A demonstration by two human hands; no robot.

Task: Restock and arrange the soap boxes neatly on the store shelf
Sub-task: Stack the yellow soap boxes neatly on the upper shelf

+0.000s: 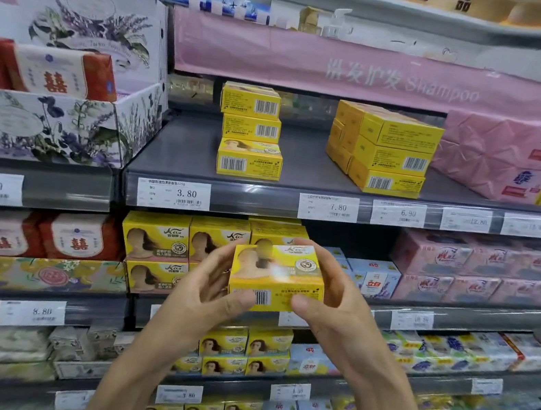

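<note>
Held between my left grip and right grip, fingers curled round its ends: one yellow soap box, in front of shelved yellow boxes, below the dark shelf.

A pink banner printed "Shampoo" stretches across the top, and pink wrapped packs are stacked below its right end. At the left a flower-printed carton holds red-and-white packs. A white price tag reads 3.80.
</note>
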